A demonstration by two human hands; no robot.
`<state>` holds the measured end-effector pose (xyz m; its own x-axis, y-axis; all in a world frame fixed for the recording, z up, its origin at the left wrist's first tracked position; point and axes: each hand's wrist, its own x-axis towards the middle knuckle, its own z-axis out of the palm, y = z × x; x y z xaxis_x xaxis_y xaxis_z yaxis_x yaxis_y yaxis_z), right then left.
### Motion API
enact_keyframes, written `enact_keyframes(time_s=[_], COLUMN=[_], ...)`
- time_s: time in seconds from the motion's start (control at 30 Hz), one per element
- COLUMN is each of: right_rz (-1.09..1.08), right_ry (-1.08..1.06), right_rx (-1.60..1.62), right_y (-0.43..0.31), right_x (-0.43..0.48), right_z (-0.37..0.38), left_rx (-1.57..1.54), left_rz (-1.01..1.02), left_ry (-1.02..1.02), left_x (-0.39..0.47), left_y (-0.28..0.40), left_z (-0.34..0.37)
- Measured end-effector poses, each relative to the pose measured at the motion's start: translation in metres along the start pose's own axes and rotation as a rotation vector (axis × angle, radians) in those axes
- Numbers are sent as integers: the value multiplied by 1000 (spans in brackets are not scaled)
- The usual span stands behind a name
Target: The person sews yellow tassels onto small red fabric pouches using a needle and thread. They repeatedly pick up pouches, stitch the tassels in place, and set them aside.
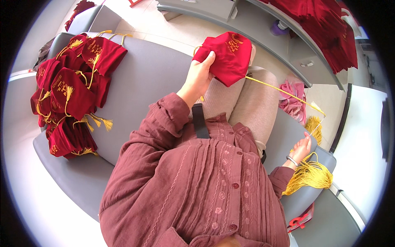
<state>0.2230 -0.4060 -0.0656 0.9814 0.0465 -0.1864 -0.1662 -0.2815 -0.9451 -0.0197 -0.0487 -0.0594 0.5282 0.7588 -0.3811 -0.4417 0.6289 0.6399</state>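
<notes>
My left hand [198, 77] grips a red velvet drawstring pouch [230, 58] above my knees, thumb on top. Gold print marks the pouch, and a short yellow cord loop shows at its left edge. From its right side a yellow cord [277, 89] runs taut to the tip of a thin metal hook or needle [317, 126]. That tool is pinched in the fingers of my right hand [301, 150], out to the right. A pale tassel hangs on the cord near the tip. Below my right hand lies a bundle of yellow cords [311, 175] on the grey seat.
Red pouches with yellow tassels [72, 89] are heaped on the grey padded seat [148, 68] at left. More red fabric [324, 27] covers the desk [296, 52] at upper right. Pink cloth [293, 100] and another yellow bundle [314, 129] lie beyond the seat's right edge.
</notes>
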Motion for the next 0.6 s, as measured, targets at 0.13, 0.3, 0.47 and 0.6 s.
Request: enact_keyframes(time_s=[0.13, 0.3, 0.47, 0.6], right_rz=[13, 31, 37, 113], right_ry=[-10, -65, -105, -250], right_rx=[35, 149, 287, 527], right_y=[-3, -11, -23, -42], right_x=[-2, -7, -10, -8], right_z=[4, 19, 31, 38], left_rx=[19, 650, 1577, 1752], left_rz=[29, 96, 743, 656], left_ry=[-31, -210, -533, -474], left_x=[-5, -18, -22, -16], left_y=[0, 2, -12, -15], left_z=[4, -5, -15, -14])
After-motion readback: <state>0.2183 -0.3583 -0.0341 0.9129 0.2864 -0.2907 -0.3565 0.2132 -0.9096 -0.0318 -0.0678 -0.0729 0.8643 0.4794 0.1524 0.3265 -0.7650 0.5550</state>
